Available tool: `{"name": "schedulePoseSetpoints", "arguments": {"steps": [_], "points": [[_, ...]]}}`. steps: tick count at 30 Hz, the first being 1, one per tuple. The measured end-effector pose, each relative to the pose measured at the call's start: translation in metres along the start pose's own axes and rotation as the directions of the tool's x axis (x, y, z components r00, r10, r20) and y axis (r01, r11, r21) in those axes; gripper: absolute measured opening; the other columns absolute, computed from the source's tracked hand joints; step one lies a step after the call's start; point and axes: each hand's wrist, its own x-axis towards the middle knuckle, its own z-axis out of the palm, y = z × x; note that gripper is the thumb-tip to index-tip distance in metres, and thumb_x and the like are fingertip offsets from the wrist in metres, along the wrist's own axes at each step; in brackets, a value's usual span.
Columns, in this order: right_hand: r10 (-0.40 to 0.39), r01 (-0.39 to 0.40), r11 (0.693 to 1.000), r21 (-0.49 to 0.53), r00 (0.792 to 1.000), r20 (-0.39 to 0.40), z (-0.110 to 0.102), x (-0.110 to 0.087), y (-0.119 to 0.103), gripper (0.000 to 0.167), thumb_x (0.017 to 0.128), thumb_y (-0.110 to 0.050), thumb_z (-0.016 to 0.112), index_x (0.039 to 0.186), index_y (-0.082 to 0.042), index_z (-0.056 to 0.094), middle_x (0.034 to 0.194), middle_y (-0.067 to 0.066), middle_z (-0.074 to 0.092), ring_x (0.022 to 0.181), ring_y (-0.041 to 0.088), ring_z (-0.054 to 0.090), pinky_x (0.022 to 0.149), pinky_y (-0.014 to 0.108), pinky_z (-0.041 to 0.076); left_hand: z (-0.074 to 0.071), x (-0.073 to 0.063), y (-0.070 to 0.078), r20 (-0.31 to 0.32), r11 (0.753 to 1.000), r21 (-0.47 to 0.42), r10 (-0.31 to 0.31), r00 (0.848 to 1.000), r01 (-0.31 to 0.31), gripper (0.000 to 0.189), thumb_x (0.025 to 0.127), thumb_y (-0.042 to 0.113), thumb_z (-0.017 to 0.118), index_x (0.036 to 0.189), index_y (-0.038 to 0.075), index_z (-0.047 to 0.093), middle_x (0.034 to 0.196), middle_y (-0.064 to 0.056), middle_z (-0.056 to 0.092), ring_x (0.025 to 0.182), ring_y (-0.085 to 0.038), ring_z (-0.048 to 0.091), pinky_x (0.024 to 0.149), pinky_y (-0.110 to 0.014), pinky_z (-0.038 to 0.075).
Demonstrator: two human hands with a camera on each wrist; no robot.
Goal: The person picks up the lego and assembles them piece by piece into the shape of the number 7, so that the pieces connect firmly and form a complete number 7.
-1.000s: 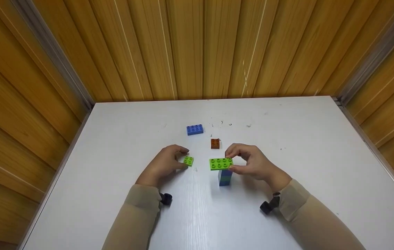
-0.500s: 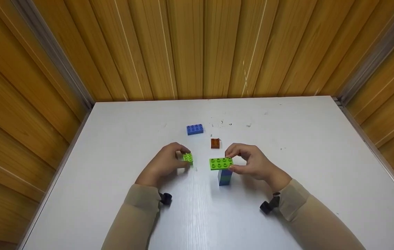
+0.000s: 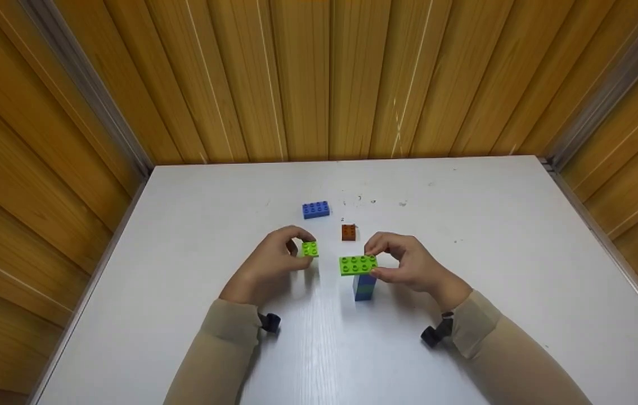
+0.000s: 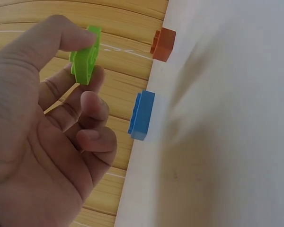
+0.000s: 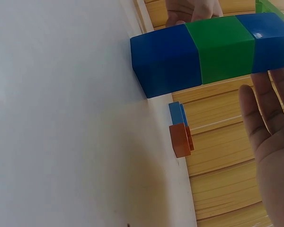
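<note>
A small square lime-green toy brick [image 3: 309, 248], thin with studs on top, is pinched between the thumb and fingers of my left hand [image 3: 271, 259], lifted off the table. The left wrist view has the same piece edge-on, its other fingers loosely curled below. My right hand [image 3: 414, 261] holds the right end of a longer lime-green studded plate [image 3: 353, 265]. That plate lies across the top of an upright tower [image 3: 363, 289] of blue, green and blue bricks, overhanging to the left. In the right wrist view the tower's green middle brick [image 5: 221, 49] shows between the blue ones.
Beyond the hands, a blue eight-stud brick [image 3: 315, 211] and a smaller orange-brown brick [image 3: 348, 232] rest on the white table [image 3: 212, 208]. Wood-look panels [image 3: 296, 84] rise behind the table and at both sides.
My left hand has picked up the small lime-green brick from the table and raised it, slightly away from me and to the right. The right hand and tower have stayed put.
</note>
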Motion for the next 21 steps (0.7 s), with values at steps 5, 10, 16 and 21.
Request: {"name": "schedulePoseSetpoints", "arguments": {"steps": [5, 10, 16, 21], "points": [[0.001, -0.002, 0.999, -0.038, 1.0, -0.016, 0.001, 0.001, -0.001, 0.022, 0.089, 0.01, 0.082, 0.108, 0.002, 0.075, 0.119, -0.007, 0.074, 0.112, 0.011, 0.067, 0.098, 0.028, 0.061, 0.0, -0.003, 0.011, 0.016, 0.995, -0.033, 0.092, 0.996, -0.092, 0.037, 0.093, 0.016, 0.087, 0.129, 0.02, 0.078, 0.123, -0.002, 0.073, 0.099, -0.02, 0.059, 0.081, -0.031, 0.051], [-0.013, 0.009, 0.997, -0.082, 0.999, -0.044, 0.001, 0.002, -0.003, 0.023, 0.089, 0.01, 0.083, 0.109, 0.001, 0.076, 0.119, -0.007, 0.074, 0.112, 0.01, 0.068, 0.1, 0.026, 0.06, 0.0, -0.009, 0.025, 0.033, 0.988, -0.069, 0.142, 0.989, -0.139, 0.037, 0.092, 0.015, 0.087, 0.127, 0.021, 0.079, 0.115, -0.007, 0.072, 0.092, -0.02, 0.058, 0.074, -0.029, 0.05], [0.014, -0.022, 0.993, -0.119, 0.998, -0.068, 0.002, 0.001, -0.003, 0.022, 0.091, 0.006, 0.084, 0.11, -0.002, 0.077, 0.118, -0.002, 0.075, 0.11, 0.01, 0.068, 0.099, 0.025, 0.06, 0.005, -0.016, 0.038, 0.048, 0.983, -0.069, 0.176, 0.983, -0.172, 0.036, 0.093, 0.016, 0.088, 0.127, 0.021, 0.078, 0.114, -0.007, 0.07, 0.093, -0.02, 0.058, 0.079, -0.029, 0.052], [0.012, -0.024, 0.989, -0.147, 0.996, -0.084, 0.002, 0.004, -0.004, 0.023, 0.092, 0.005, 0.084, 0.113, -0.003, 0.078, 0.118, 0.006, 0.076, 0.109, 0.01, 0.069, 0.099, 0.023, 0.06, 0.007, -0.016, 0.041, 0.048, 0.982, -0.088, 0.17, 0.984, -0.165, 0.034, 0.094, 0.017, 0.089, 0.126, 0.019, 0.08, 0.112, -0.024, 0.069, 0.087, -0.018, 0.055, 0.073, -0.026, 0.048]]}}
